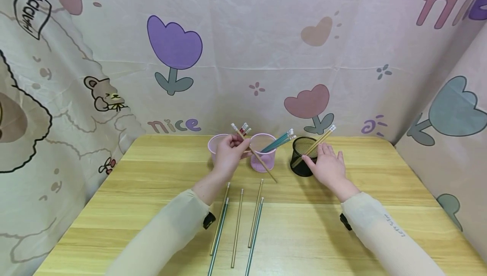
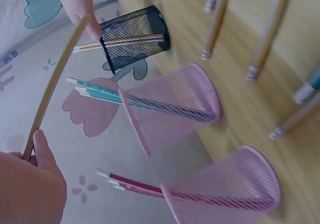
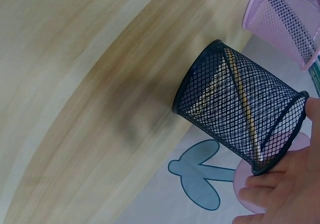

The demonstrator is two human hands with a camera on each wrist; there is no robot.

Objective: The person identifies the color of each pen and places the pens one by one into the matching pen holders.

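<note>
From where I stand, reading the table (image 1: 152,170) as a clock with twelve at its far edge, the filling of the cups looks perhaps half done, though I can't count every pencil inside. Red pencils (image 2: 137,182) stand in the left pink cup (image 2: 250,176), green pencils (image 1: 277,142) in the middle pink cup (image 1: 258,166), and yellow pencils (image 1: 319,141) lean in the black cup (image 1: 304,171), so each cup seems to have its own colour. Five lie loose: three yellow ones, like the loose yellow pencil (image 1: 237,229) in the middle, and two green, one being the loose green pencil (image 1: 218,240) at the left. Those, plus the one in the air, seem to be what remains.

The two hands are well apart. The left hand (image 1: 230,157) pinches the held pencil (image 1: 264,165), its eraser end pointing to eleven and its other end to between four and five. The right hand (image 1: 330,168) has its fingers spread and rests at the black cup's rim, gripping no pencil. The black cup sits at nine o'clock from it, and at three from the left hand. The loose pencils lie around six from the left hand, eight from the right.
</note>
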